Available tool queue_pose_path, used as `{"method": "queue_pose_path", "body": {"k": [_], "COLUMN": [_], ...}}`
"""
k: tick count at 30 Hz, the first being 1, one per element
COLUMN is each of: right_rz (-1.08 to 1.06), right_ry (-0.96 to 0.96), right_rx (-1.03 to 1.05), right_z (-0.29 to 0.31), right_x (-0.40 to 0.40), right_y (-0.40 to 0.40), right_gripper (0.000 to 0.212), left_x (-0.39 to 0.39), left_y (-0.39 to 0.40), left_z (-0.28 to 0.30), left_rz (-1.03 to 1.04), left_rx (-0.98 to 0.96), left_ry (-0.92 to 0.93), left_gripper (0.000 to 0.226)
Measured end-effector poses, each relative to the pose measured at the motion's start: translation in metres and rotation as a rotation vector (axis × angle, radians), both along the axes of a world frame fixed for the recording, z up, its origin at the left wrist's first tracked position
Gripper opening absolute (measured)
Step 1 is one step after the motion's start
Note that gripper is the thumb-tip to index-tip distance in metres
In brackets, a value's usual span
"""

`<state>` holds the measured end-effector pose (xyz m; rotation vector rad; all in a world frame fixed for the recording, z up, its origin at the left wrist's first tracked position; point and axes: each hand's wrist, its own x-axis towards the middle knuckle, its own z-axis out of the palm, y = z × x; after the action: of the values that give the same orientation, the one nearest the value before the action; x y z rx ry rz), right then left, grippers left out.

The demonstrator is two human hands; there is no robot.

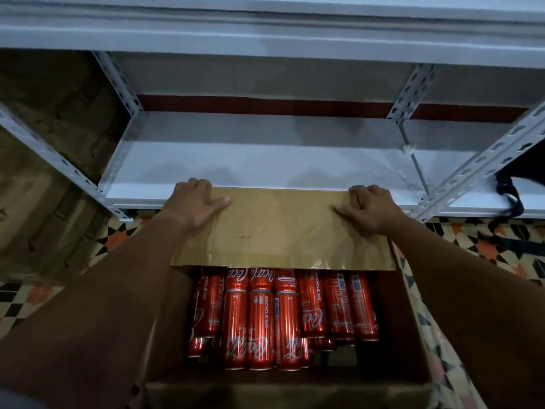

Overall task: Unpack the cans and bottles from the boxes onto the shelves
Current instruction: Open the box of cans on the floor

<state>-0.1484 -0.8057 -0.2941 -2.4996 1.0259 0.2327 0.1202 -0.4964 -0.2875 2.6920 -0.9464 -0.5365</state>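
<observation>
An open cardboard box (165, 335) stands on the floor below me, filled with several red Coca-Cola cans (259, 326) lying on their sides. Its far flap (280, 231) lies folded out toward the shelf. My left hand (196, 202) grips the flap's far left corner, fingers curled over the edge and thumb on top. My right hand (368, 206) holds the far right corner the same way. The flap hides the cans at the far end of the box.
A white metal shelf (265, 160) with perforated uprights stands just beyond the box, with a higher shelf (265, 31) above. Stacked cardboard boxes (47, 172) fill the left. A black strap (510, 199) hangs at the right. The floor has patterned tiles (486, 252).
</observation>
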Motion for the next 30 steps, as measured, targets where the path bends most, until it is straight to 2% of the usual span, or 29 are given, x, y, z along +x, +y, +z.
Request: {"method": "queue_pose_path", "body": {"k": [2,8,20,25,28,30], "right_rz": [-0.003,0.01,0.085,0.082,0.177,0.286], "right_ry": [-0.03,-0.051,0.053,0.053,0.075,0.114], "right_rx": [-0.03,-0.026,0.027,0.089,0.175,0.234], "right_z": [0.002,-0.002,0.011,0.016,0.023,0.027], "right_x": [-0.002,-0.023,-0.098,-0.129,-0.144,-0.157], "right_y": [0.008,0.026,0.079,0.092,0.092,0.089], "right_gripper": [0.078,0.085,0.118,0.118,0.11,0.121], "left_x": [-0.003,-0.019,-0.085,-0.098,-0.1,-0.095], "left_y": [0.004,0.025,0.099,0.106,0.108,0.118], "left_z": [0.002,0.001,0.008,0.012,0.017,0.018], "left_rz": [-0.032,-0.058,-0.123,-0.145,-0.255,-0.36], "left_rx": [0.007,0.002,0.132,0.085,0.219,0.344], "left_ry": [-0.039,-0.052,0.045,0.11,0.105,0.12], "left_gripper": [0.068,0.073,0.103,0.084,0.105,0.123]}}
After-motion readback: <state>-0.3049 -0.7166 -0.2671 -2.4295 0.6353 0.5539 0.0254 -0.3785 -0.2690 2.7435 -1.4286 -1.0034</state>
